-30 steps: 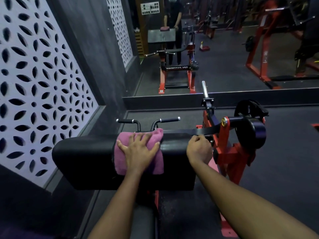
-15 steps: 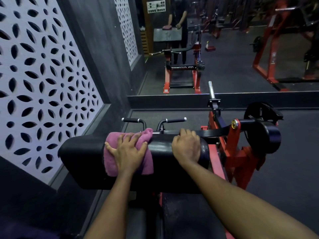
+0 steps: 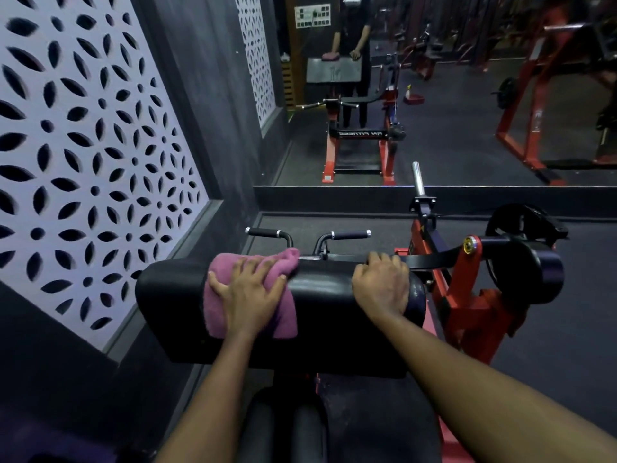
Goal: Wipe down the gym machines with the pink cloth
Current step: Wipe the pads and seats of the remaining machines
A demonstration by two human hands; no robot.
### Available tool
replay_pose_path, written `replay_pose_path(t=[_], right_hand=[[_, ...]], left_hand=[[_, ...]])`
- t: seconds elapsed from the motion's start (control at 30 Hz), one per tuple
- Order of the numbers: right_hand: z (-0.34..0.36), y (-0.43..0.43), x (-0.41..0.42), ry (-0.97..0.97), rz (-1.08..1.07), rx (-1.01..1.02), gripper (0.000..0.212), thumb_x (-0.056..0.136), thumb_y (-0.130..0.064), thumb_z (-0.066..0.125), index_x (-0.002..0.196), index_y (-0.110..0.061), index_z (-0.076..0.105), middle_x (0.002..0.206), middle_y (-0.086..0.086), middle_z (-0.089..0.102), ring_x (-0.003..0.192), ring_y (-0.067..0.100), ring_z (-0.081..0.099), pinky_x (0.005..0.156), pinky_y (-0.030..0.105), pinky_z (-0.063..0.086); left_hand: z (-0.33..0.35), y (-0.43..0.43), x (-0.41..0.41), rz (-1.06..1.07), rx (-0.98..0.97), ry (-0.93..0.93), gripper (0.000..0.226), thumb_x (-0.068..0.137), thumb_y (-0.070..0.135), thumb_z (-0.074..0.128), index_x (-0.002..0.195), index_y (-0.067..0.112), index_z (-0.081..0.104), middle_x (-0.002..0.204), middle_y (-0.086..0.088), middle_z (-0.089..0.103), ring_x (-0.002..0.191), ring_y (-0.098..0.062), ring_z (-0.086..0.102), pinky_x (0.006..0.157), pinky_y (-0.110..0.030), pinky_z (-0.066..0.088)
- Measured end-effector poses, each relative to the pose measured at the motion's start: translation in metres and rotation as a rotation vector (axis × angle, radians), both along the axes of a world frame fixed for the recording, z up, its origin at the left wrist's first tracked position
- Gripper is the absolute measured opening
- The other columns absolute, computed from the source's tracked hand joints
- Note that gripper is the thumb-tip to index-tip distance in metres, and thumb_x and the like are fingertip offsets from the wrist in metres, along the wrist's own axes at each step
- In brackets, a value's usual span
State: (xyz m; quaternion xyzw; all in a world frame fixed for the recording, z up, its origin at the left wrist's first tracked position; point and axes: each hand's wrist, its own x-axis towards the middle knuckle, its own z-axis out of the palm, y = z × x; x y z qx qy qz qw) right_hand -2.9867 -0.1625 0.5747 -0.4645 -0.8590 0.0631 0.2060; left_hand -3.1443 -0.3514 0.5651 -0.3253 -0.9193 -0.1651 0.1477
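Observation:
A pink cloth (image 3: pixel 217 312) lies draped over the top of a black padded arm rest (image 3: pixel 324 302) on a red-framed gym machine (image 3: pixel 467 295). My left hand (image 3: pixel 250 292) lies flat on the cloth with fingers spread, pressing it onto the left half of the pad. My right hand (image 3: pixel 380 285) sits near the pad's right end, its fingers curled over the far top edge. Both forearms reach in from the bottom of the view.
Two black handles (image 3: pixel 267 232) (image 3: pixel 350 234) stick out just beyond the pad. A chrome bar sleeve (image 3: pixel 417 178) rises at the right. A white lattice wall panel (image 3: pixel 83 162) is close on the left. A floor-level mirror (image 3: pixel 450 135) ahead reflects the machine and a person.
My left hand has slid the pink cloth leftward along the pad. My right hand has shifted from the pad's right end onto its top edge.

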Motion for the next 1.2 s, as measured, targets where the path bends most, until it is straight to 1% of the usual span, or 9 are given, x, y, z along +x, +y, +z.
replay_pose_path(t=[0.1,0.2,0.37,0.5,0.7,0.83,0.93,1.07,1.2], right_hand=[[0.001,0.001,0.002,0.003,-0.013,0.005,0.033,0.093,-0.034,0.046,0.106,-0.015,0.069,0.106,0.007,0.07,0.1,0.025,0.057,0.095,0.042,0.043],[0.006,-0.004,-0.007,0.025,-0.042,-0.013,0.026,0.09,-0.028,0.053,0.104,-0.013,0.07,0.106,0.008,0.069,0.103,0.028,0.057,0.098,0.042,0.039],[0.02,-0.049,-0.069,0.175,0.101,-0.067,0.021,0.086,-0.02,0.057,0.099,-0.011,0.07,0.102,0.012,0.07,0.1,0.033,0.058,0.092,0.042,0.04],[0.017,-0.075,-0.1,0.071,0.152,-0.069,0.028,0.09,-0.021,0.05,0.11,-0.01,0.067,0.111,0.013,0.07,0.105,0.032,0.058,0.093,0.042,0.041],[0.013,-0.073,-0.099,-0.003,0.118,-0.014,0.032,0.093,-0.027,0.046,0.11,-0.011,0.068,0.109,0.012,0.07,0.101,0.029,0.058,0.093,0.041,0.041],[0.015,-0.075,-0.101,-0.063,0.112,-0.009,0.038,0.095,-0.032,0.041,0.108,-0.011,0.069,0.108,0.012,0.071,0.1,0.029,0.058,0.092,0.042,0.041],[0.014,-0.075,-0.102,-0.079,0.104,-0.009,0.04,0.095,-0.034,0.038,0.107,-0.011,0.069,0.105,0.013,0.071,0.097,0.028,0.059,0.09,0.042,0.042],[0.01,-0.073,-0.103,-0.078,0.088,-0.016,0.04,0.094,-0.034,0.04,0.115,-0.011,0.066,0.108,0.013,0.07,0.099,0.029,0.059,0.091,0.044,0.043],[0.011,-0.075,-0.105,-0.083,0.067,-0.006,0.039,0.093,-0.034,0.042,0.117,-0.011,0.064,0.11,0.014,0.07,0.102,0.031,0.058,0.093,0.044,0.041]], left_hand=[[0.006,-0.004,-0.022,0.236,0.107,-0.077,0.047,0.089,0.062,0.042,0.123,0.04,0.067,0.133,0.01,0.061,0.135,-0.02,0.042,0.109,-0.08,0.008],[0.005,0.014,0.0,0.342,0.202,-0.123,0.04,0.09,0.054,0.05,0.121,0.035,0.068,0.139,0.006,0.058,0.146,-0.024,0.032,0.108,-0.082,0.002],[-0.009,0.003,0.011,0.164,0.2,-0.064,0.044,0.089,0.057,0.049,0.129,0.04,0.06,0.142,0.01,0.054,0.147,-0.022,0.032,0.109,-0.08,0.005],[-0.008,-0.032,-0.025,0.035,0.118,0.001,0.05,0.087,0.061,0.041,0.129,0.041,0.06,0.138,0.012,0.056,0.141,-0.019,0.039,0.11,-0.075,0.01],[0.006,-0.05,-0.079,0.228,0.158,0.005,0.047,0.085,0.061,0.042,0.109,0.036,0.074,0.119,0.009,0.069,0.123,-0.018,0.052,0.114,-0.072,0.013],[0.004,-0.03,-0.052,0.348,0.222,-0.083,0.049,0.085,0.057,0.038,0.117,0.036,0.07,0.132,0.007,0.062,0.143,-0.023,0.037,0.112,-0.078,0.005],[-0.008,-0.035,-0.029,0.219,0.221,-0.073,0.05,0.087,0.058,0.04,0.128,0.038,0.061,0.142,0.009,0.054,0.148,-0.024,0.03,0.111,-0.078,0.0],[-0.005,-0.077,-0.073,0.009,0.086,0.015,0.051,0.087,0.065,0.04,0.13,0.043,0.058,0.138,0.013,0.054,0.139,-0.018,0.039,0.111,-0.074,0.01],[0.003,-0.083,-0.105,0.28,0.197,-0.06,0.045,0.087,0.061,0.042,0.118,0.039,0.067,0.136,0.009,0.058,0.141,-0.018,0.037,0.11,-0.079,0.008]])
